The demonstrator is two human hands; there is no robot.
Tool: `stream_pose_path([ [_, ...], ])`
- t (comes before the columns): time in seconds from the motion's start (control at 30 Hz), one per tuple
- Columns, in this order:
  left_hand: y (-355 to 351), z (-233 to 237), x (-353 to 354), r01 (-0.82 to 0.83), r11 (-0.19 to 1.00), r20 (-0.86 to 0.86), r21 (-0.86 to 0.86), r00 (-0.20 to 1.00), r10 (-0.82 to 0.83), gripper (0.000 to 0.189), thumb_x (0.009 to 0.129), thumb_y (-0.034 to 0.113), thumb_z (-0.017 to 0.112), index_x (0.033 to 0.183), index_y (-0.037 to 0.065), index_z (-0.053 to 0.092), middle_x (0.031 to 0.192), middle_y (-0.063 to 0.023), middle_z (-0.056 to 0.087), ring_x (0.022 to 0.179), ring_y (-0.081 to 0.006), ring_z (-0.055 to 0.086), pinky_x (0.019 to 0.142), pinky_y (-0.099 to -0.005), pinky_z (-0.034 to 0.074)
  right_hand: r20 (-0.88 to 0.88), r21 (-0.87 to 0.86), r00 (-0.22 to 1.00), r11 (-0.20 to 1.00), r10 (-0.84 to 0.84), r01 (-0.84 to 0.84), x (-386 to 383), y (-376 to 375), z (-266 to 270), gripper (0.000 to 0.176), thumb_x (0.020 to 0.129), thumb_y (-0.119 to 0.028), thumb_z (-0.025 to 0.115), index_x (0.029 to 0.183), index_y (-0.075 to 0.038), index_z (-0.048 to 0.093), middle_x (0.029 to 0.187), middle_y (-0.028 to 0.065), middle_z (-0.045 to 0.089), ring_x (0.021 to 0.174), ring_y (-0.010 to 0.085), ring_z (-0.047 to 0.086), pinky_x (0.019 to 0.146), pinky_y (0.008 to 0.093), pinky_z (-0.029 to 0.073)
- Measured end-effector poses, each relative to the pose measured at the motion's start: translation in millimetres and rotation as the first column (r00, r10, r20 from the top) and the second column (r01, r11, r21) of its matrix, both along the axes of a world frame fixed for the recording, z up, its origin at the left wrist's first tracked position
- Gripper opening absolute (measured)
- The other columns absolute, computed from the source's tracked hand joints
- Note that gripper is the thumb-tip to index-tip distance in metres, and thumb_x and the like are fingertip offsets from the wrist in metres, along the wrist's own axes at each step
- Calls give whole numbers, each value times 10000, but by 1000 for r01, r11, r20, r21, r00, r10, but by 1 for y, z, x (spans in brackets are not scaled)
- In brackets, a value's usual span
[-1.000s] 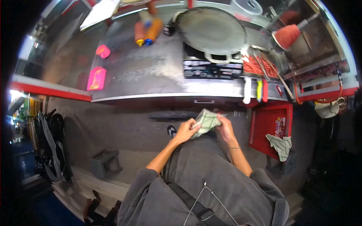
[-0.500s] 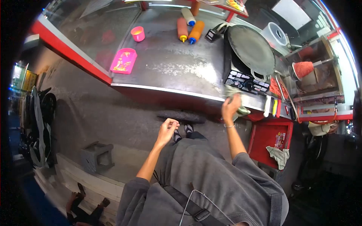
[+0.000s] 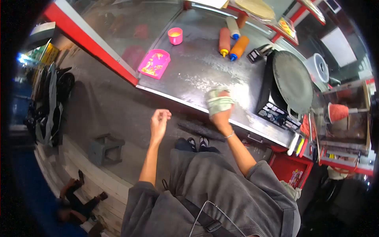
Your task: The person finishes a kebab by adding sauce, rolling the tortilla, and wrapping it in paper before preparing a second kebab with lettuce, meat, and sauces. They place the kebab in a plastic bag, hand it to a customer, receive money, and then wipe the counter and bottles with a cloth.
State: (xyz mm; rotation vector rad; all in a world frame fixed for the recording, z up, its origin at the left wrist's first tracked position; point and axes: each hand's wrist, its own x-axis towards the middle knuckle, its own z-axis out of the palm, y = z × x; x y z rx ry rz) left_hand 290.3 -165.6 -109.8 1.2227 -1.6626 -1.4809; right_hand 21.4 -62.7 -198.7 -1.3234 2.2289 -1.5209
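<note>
My right hand (image 3: pixel 222 117) grips a pale green striped cloth (image 3: pixel 218 100) over the front edge of the metal counter (image 3: pixel 189 65). Its fingers are mostly covered by the cloth. My left hand (image 3: pixel 159 123) hangs in the air in front of the counter, its fingers curled loosely inward with nothing visible in them. Left of the cloth, a pink tray (image 3: pixel 155 64) with yellowish scraps sits at the counter's corner, and a pink cup (image 3: pixel 175 36) stands behind it. Three squeeze bottles, one of them orange (image 3: pixel 239 47), lie farther back.
A round griddle (image 3: pixel 293 81) rests on a black stove (image 3: pixel 272 106) at the right. Beyond it are a white bucket (image 3: pixel 317 67) and a glass case (image 3: pixel 347 118). An open red drawer (image 3: pixel 286 170) juts out below. A grey stool (image 3: pixel 106 149) and a seated person are behind at left.
My right hand has carried the cloth left along the counter's front edge, away from the stove. My left hand has risen slightly and moved left. The view has turned.
</note>
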Motion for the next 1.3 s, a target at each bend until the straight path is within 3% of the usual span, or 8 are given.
stream_pose_path([
  [0.03, -16, 2, 0, -47, 999, 0, -12, 999, 47, 255, 1030, 255, 528, 1072, 25, 628, 984, -78, 702, 876, -129, 653, 791, -272, 508, -394, 76, 918, 997, 38, -9, 27, -11, -7, 433, 893, -189, 600, 1298, -52, 525, 1318, 139, 528, 1215, 322, 468, 1110, 473, 251],
  [0.17, -88, 14, -11, -145, 976, -51, 162, 987, 155, 352, 1017, 341, 523, 1139, 20, 602, 1009, -105, 688, 899, -167, 672, 788, -297, 527, -63, 17, 887, 889, 457, -457, 31, -41, 70, 433, 644, 130, 503, 972, -52, 718, 1002, 187, 685, 990, 351, 635, 885, 419, 504],
  [0.43, -213, -18, -29, 1, 896, -1, 445, 1000, -1, 467, 1019, 410, 435, 1018, -39, 563, 913, -192, 725, 657, -195, 699, 546, -265, 548, -493, -5, 844, 972, -208, 237, -44, -164, 33, 535, 803, -42, 568, 1333, 9, 512, 1308, 248, 555, 1244, 395, 495, 1081, 487, 343],
  [0.67, -243, 17, -40, 100, 926, 19, 363, 993, -114, 340, 1010, 279, 438, 828, 19, 560, 857, -213, 730, 616, -191, 688, 526, -260, 508, -12, 77, 880, 878, 474, -472, 100, -129, 58, 492, 718, 125, 572, 1163, -77, 631, 1205, 167, 625, 1188, 345, 545, 1070, 464, 390],
  [0.9, -243, 47, -42, 145, 923, -164, 356, 982, -92, 366, 995, 338, 500, 785, 45, 563, 834, -196, 734, 605, -173, 671, 571, -269, 487, -96, -196, 946, 938, -309, 287, 17, -212, 71, 445, 748, 80, 543, 1155, -42, 678, 1133, 179, 676, 1131, 386, 599, 1019, 435, 448],
  [1.13, -179, 82, 6, 106, 930, -131, 353, 989, -63, 339, 1024, 277, 451, 796, 46, 548, 838, -197, 725, 593, -160, 655, 557, -266, 484, 148, 23, 694, 699, 704, -714, 113, -201, 87, 348, 778, 55, 556, 1092, -21, 687, 1121, 206, 669, 1089, 381, 600, 984, 465, 466],
  [1.2, -164, 88, 30, 74, 951, -49, 300, 997, -62, 339, 1026, 235, 439, 804, 12, 565, 812, -199, 719, 574, -167, 655, 535, -258, 482, 511, 247, 746, 759, 427, -603, 89, -222, 104, 302, 792, 31, 604, 1068, -35, 705, 1076, 210, 673, 1054, 393, 604, 945, 466, 479],
  [1.3, -150, 86, 51, 45, 959, -21, 281, 999, -41, 331, 1027, 208, 431, 788, 10, 543, 804, -216, 717, 577, -184, 671, 548, -265, 487, 17, -178, 991, 975, 136, -131, 49, -297, 61, 353, 803, -39, 654, 1156, -34, 654, 1130, 209, 637, 1064, 389, 577, 952, 452, 452],
])
